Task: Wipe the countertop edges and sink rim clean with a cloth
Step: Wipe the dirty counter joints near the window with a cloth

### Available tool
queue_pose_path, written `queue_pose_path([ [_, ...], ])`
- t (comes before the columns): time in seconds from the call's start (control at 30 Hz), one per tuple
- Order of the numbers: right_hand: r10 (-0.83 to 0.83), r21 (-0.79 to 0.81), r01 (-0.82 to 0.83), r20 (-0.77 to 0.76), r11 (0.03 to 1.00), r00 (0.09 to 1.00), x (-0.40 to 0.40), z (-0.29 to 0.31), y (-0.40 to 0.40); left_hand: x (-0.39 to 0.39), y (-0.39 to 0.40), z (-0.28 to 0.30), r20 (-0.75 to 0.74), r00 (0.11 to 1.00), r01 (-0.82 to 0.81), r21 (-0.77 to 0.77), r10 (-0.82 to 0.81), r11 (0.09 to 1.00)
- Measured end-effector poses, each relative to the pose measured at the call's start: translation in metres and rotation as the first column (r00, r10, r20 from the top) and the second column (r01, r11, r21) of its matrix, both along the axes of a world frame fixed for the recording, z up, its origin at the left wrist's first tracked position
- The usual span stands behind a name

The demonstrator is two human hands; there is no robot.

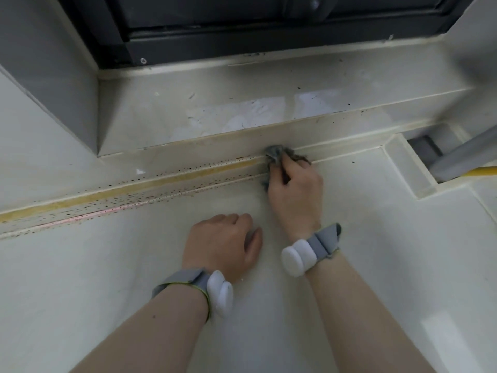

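My right hand grips a crumpled grey cloth and presses it into the back edge of the pale countertop, where the counter meets a low upstand. To the left of the cloth, that edge strip shows a yellowish line and many dark specks. My left hand rests on the counter nearer to me, fingers curled under, holding nothing. Both wrists wear grey bands with white pods.
A wide sill with wet smears and dark specks lies behind the upstand, under a black window frame. At the right, a rectangular cut-out in the counter shows a grey pipe and a yellow piece.
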State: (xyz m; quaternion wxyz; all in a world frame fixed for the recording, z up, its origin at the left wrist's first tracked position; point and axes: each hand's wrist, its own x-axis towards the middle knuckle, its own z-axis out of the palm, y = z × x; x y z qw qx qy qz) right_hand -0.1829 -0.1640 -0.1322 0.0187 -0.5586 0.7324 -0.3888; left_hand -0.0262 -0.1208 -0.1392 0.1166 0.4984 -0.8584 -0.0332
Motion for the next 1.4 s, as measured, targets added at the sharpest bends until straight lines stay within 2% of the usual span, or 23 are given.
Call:
queue_pose_path([
  [0.07,0.052,0.02,-0.051,-0.089,0.998,0.995,-0.018,0.003,0.001,-0.001,0.0,0.0,0.011,1.0,0.0,-0.014,0.0,1.0],
  [0.13,0.034,0.032,-0.029,-0.156,0.999,0.987,-0.043,0.007,0.0,-0.001,0.0,0.0,0.008,1.0,-0.005,-0.021,0.005,1.0],
  [0.33,-0.056,0.085,0.078,-0.239,0.993,0.969,-0.095,0.011,-0.003,0.0,0.002,-0.002,-0.01,1.0,-0.005,-0.021,0.005,1.0],
  [0.47,-0.17,0.121,0.222,-0.337,0.968,0.926,-0.12,0.015,-0.002,0.0,0.002,-0.004,-0.037,0.999,-0.005,-0.025,0.004,1.0],
  [0.6,-0.415,0.171,0.458,-0.234,0.872,0.879,-0.158,0.021,-0.012,0.001,0.001,-0.007,-0.042,0.999,0.004,-0.035,-0.005,0.999],
  [0.67,-0.453,0.167,0.475,-0.153,0.864,0.878,-0.159,0.02,-0.018,0.001,0.001,-0.006,-0.045,0.999,0.001,-0.034,-0.003,0.999],
  [0.8,-0.404,0.048,0.409,-0.093,0.911,0.91,-0.126,0.005,-0.019,0.001,0.002,-0.006,-0.038,0.999,-0.001,-0.017,0.0,1.0],
  [0.93,-0.314,0.007,0.316,-0.104,0.949,0.944,-0.074,-0.007,-0.015,0.001,0.001,-0.006,-0.033,0.999,0.004,-0.027,-0.005,1.0],
  [1.07,-0.058,0.015,0.061,-0.153,0.998,0.987,-0.016,-0.009,0.002,0.001,0.002,-0.004,0.009,1.0,-0.006,-0.022,0.006,1.0],
  [1.17,0.126,0.025,-0.124,-0.155,0.992,0.98,-0.006,-0.003,0.017,0.001,0.002,-0.003,0.013,1.0,-0.007,-0.018,0.007,1.0],
  [1.2,0.1,-0.008,-0.102,-0.125,0.995,0.987,-0.016,0.003,0.018,0.0,0.002,-0.002,0.013,1.0,-0.003,-0.015,0.003,1.0],
  [1.27,-0.093,-0.041,0.092,-0.026,0.995,0.995,-0.054,0.012,0.015,0.0,0.002,-0.001,0.009,1.0,0.004,-0.008,-0.004,1.0],
  [1.33,-0.371,0.051,0.369,0.04,0.928,0.928,-0.103,0.017,0.009,0.0,0.002,-0.002,-0.005,1.0,0.002,-0.01,-0.002,1.0],
  [1.4,-0.567,0.203,0.548,0.045,0.811,0.823,-0.138,0.018,0.001,0.0,0.002,-0.003,-0.009,1.0,0.003,-0.02,-0.003,1.0],
])
